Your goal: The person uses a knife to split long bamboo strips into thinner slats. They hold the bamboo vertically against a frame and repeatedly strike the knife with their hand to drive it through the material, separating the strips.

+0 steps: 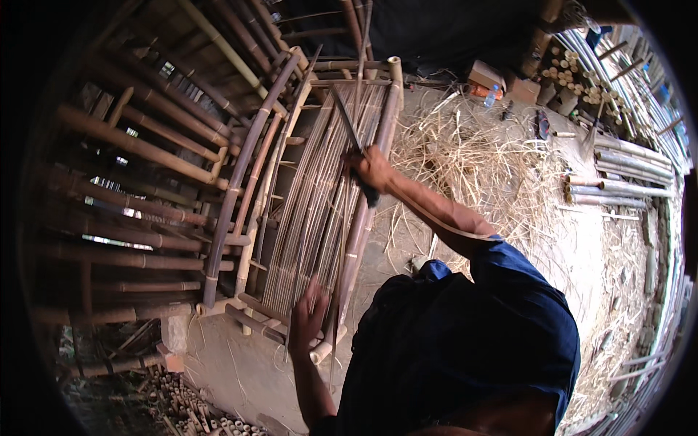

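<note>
My right hand (373,171) is closed around the dark handle of a long knife (347,125). Its blade points away from me, over the far half of a bamboo bench (360,231). Thin bamboo slats (299,225) lie lengthwise side by side across the bench's seat. My left hand (309,314) hovers over the near end of the seat, slightly blurred, its fingers stretched out and nothing visible in them. A long narrow bamboo strip (360,51) runs past the bench's far end toward my right hand; whether my fingers touch it is hidden.
Bamboo frames (145,145) stand stacked along the left. Loose shavings (465,160) cover the floor to the right. Farther back are a cardboard box (486,75), a plastic bottle (491,96) and stacked bamboo poles (632,167). Cut bamboo pieces (196,410) lie at the lower left.
</note>
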A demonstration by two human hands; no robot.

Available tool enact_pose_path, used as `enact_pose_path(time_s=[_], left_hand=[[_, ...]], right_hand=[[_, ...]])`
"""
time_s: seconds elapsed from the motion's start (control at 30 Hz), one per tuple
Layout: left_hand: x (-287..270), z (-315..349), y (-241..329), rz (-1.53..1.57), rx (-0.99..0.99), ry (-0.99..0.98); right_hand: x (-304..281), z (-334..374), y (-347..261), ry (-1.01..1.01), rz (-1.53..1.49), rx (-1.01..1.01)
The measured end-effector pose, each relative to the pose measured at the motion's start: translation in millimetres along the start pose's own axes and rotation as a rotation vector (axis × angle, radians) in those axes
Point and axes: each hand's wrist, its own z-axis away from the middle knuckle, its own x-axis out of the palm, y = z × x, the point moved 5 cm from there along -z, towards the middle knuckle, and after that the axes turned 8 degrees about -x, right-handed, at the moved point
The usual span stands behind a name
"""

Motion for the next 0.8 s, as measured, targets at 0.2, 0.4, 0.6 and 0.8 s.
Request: enact_pose_path(time_s=[0.2, 0.4, 0.6, 0.8], left_hand=[[48, -112, 74, 0.797, -0.129, 0.003], [29, -102, 56, 0.528, -0.175, 0.196], [29, -49, 68, 0.091, -0.034, 0.162], [28, -4, 61, 0.099, -0.092, 0.171]], right_hand=[[64, 28, -54, -0.25, 0.189, -0.186], [51, 58, -49, -0.232, 1.03, -0.737], [-23, -16, 0, -0.129, 1.05, -0.209], [-27, -30, 12, -0.096, 1.11, -0.419]])
